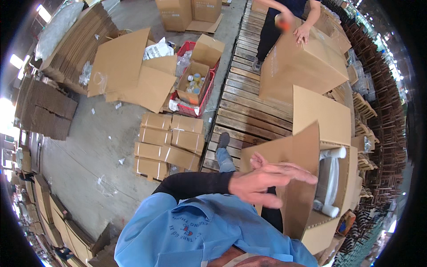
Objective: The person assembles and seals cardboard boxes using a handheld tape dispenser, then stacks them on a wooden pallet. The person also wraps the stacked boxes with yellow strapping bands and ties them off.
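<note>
My left hand (262,180), in a black sleeve, is held out in front of my chest with its fingers stretched and nothing in it. Its fingertips overlap the raised flap of an open cardboard box (299,196); I cannot tell whether they touch. Behind it shows part of my right hand (256,159), its visible fingers raised and apart, while the palm is hidden. Inside the box at my right lies a pale item (328,180) wrapped in white foam, with white foam rolls (334,153) at its ends.
Across the slatted wooden platform (249,107), a co-worker's hand (303,33) rests on a large closed carton (302,62). Strapped flat cartons (169,144) stand on the floor at left. Beyond them is a red crate (207,95) holding a box of bottles. Stacked brown chair frames line the right.
</note>
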Motion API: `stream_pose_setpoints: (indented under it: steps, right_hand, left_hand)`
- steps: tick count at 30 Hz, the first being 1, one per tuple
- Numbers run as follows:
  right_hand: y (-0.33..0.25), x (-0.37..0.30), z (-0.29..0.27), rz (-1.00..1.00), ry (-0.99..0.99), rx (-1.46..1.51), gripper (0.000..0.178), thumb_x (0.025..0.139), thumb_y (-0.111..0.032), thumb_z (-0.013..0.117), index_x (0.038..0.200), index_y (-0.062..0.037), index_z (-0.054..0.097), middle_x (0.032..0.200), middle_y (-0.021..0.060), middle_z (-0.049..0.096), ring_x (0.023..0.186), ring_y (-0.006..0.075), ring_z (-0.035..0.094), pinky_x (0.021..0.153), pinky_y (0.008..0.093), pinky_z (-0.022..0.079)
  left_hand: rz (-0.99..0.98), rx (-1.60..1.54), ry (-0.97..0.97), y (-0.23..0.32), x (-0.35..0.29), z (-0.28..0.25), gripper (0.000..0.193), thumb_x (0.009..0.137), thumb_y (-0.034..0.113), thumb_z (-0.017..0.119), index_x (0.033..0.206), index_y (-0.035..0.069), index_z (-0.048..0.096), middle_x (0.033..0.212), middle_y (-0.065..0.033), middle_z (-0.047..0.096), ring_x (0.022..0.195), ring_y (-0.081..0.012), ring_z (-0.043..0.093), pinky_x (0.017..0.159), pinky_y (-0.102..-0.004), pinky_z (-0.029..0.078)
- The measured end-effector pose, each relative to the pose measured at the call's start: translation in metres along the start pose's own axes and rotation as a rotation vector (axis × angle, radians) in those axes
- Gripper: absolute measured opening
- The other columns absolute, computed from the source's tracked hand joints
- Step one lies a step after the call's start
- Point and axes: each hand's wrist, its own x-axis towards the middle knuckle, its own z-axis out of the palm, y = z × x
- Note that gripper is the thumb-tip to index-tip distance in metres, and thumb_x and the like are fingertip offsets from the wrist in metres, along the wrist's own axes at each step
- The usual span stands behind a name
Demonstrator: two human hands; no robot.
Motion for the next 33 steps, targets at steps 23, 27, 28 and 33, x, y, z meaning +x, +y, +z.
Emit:
stream_pose_setpoints:
  steps: [23,27,28,33]
  right_hand:
    - [-0.215,0.324,-0.004,0.281,0.095,-0.046,0.048,0.093,-0.023,0.065,0.131,0.0033,0.054,0.11,0.01,0.065,0.088,0.0171,0.064,0.069,0.0318,0.055]
    - [-0.217,0.378,-0.011,0.381,0.099,0.066,0.049,0.092,-0.022,0.067,0.131,0.0043,0.054,0.114,0.0132,0.064,0.092,0.02,0.065,0.071,0.0344,0.056]
    - [-0.228,0.384,-0.012,0.409,0.12,0.084,0.049,0.092,-0.022,0.067,0.131,0.0042,0.054,0.115,0.0139,0.064,0.093,0.0207,0.065,0.071,0.0348,0.056]
    - [-0.352,0.477,-0.001,0.294,0.115,-0.042,0.052,0.092,-0.02,0.066,0.137,-0.0001,0.048,0.118,0.0113,0.063,0.102,0.0223,0.063,0.081,0.0366,0.055]
  left_hand:
    - [0.104,-0.483,0.197,-0.058,0.233,-0.409,0.071,0.095,0.068,0.034,0.146,0.02,0.04,0.113,-0.0151,0.065,0.107,-0.0389,0.058,0.083,-0.0621,0.046]
    - [0.121,-0.475,0.726,-0.11,0.233,-0.497,0.055,0.102,0.057,0.026,0.114,0.017,0.062,0.112,-0.0164,0.067,0.098,-0.0322,0.06,0.089,-0.0539,0.047]
    - [0.083,-0.435,0.85,-0.135,0.229,-0.521,0.056,0.103,0.055,0.026,0.107,0.015,0.064,0.111,-0.016,0.067,0.096,-0.0309,0.061,0.088,-0.0514,0.048]
    - [-0.323,-0.315,0.878,-0.241,0.241,-0.593,0.055,0.103,0.051,0.032,0.109,0.009,0.066,0.107,-0.0172,0.068,0.093,-0.0283,0.063,0.089,-0.0436,0.047]
